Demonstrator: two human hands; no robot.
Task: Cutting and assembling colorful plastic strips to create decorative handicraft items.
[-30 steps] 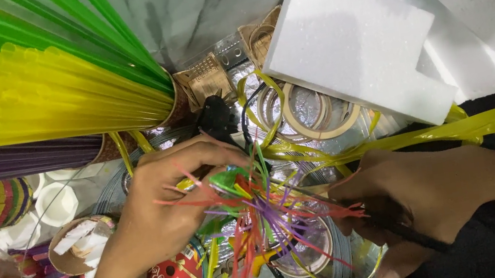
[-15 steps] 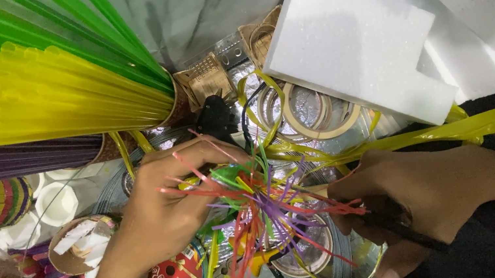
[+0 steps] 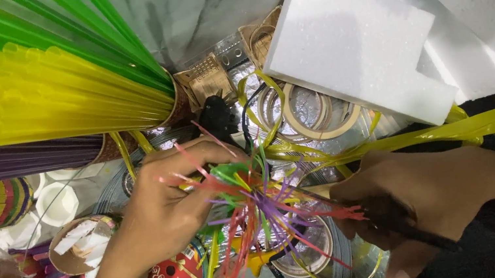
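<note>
On a cluttered craft table (image 3: 200,7) of marbled grey, the left hand (image 3: 166,208) pinches a spiky bundle of thin plastic strips (image 3: 251,204) at centre, while the right hand (image 3: 422,197) grips a dark slender tool (image 3: 400,227) beside a white foam block (image 3: 351,43).

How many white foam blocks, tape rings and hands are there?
White foam blocks: 1 whole in view; more foam at the right edge, too cut off to count
Tape rings: 2 plainly visible
Hands: 2, left hand and right hand
Total: 5
</note>
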